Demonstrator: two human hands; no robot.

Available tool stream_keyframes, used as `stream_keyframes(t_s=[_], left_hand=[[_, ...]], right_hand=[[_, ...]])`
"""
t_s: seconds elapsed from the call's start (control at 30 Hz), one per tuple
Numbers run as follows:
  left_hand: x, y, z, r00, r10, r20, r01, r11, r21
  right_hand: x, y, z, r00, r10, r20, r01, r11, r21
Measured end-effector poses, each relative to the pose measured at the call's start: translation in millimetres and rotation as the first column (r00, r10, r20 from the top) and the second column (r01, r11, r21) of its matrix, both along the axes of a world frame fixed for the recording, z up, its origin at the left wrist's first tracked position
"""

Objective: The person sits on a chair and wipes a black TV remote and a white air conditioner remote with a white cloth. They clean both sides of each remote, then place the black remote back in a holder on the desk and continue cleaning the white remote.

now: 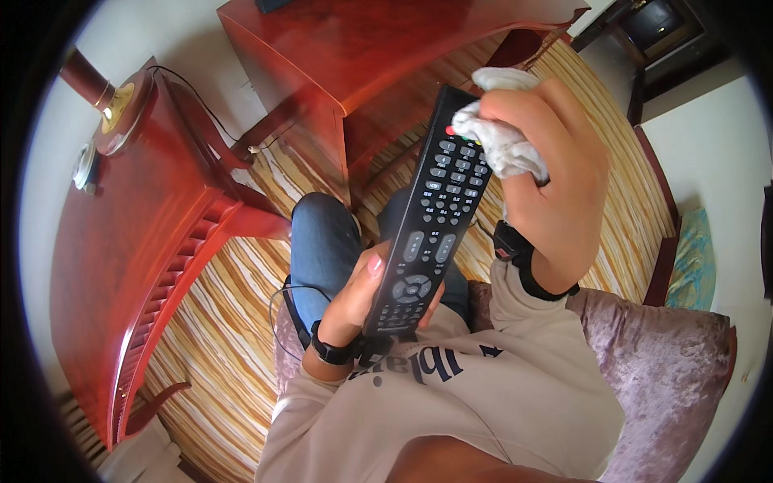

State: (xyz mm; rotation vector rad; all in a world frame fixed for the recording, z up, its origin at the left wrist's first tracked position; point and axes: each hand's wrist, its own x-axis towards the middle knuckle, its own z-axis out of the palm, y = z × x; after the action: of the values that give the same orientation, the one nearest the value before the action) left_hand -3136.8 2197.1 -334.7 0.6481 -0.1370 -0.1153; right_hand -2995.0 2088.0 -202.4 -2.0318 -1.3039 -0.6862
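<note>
A black remote control (426, 199) is held up at a slant before my chest, its button side facing me. My left hand (368, 290) grips its lower end, thumb along the left edge and fingertips showing at the right. In my right hand (561, 163) is a crumpled white cloth (504, 142), pinched between thumb and fingers. The cloth lies against the upper right part of the remote and hides some buttons there. A red button peeks out beside it. Each wrist wears a black band.
To the left stands a glossy red-brown wooden table (151, 199) bearing a lamp base (115, 111) and a small round object (84, 166). A matching desk (392, 54) is ahead. Beneath me is a mauve velvet seat (652, 362); striped carpet (211, 326) covers the floor. A thin cable (205, 102) hangs between the furniture.
</note>
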Motion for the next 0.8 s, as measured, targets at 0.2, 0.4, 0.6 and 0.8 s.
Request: stream_keyframes(t_s=[0.2,0.4,0.6,0.8], left_hand=[[-4.6,10.8,3.3,0.989,0.105,0.102,-0.092,0.987,-0.129],[-3.4,11.0,8.7,0.987,0.11,0.115,-0.108,0.994,-0.024],[-6.1,8.0,7.9,0.989,0.134,0.06,-0.139,0.985,0.098],[-5.5,16.1,13.2,0.974,0.217,0.065,-0.218,0.976,0.019]], right_hand=[[12.8,-12.8,-4.9,0.973,-0.231,-0.001,0.231,0.972,-0.044],[6.6,-1.2,8.5,0.993,0.103,0.054,-0.115,0.945,0.306],[-8.2,34.8,8.9,0.991,0.11,0.071,-0.122,0.971,0.207],[7.8,29.1,6.9,0.998,-0.046,0.034,0.033,0.948,0.317]])
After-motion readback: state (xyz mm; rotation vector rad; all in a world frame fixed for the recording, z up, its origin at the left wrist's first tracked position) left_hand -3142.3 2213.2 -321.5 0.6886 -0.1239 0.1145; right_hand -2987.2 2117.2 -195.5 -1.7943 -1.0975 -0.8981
